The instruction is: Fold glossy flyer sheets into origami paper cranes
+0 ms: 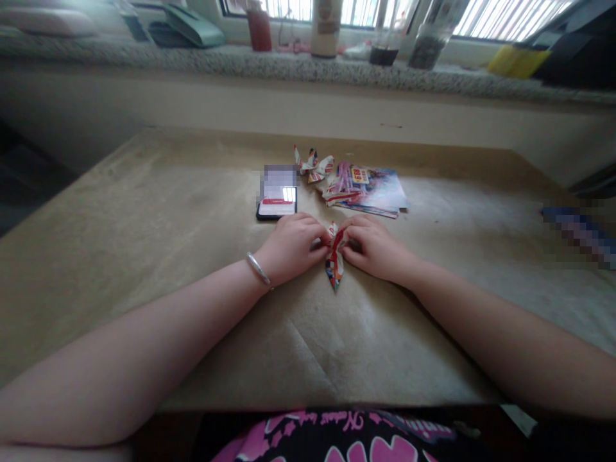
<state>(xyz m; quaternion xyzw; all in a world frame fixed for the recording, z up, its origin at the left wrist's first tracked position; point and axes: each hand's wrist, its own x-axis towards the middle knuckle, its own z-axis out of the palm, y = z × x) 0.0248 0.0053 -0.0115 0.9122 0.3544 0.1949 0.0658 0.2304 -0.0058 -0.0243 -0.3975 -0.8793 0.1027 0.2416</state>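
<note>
A small folded piece of printed paper, red, white and blue, lies on the tan table cover at the middle of the table, its pointed end towards me. My left hand pinches its upper left side with fingers closed. My right hand pinches its upper right side, fingers curled too. A silver bangle sits on my left wrist.
Behind my hands lie a phone, finished folded paper figures and a stack of colourful leaflets. A stone sill at the back carries jars, bottles and a green pouch. A blurred object lies at right.
</note>
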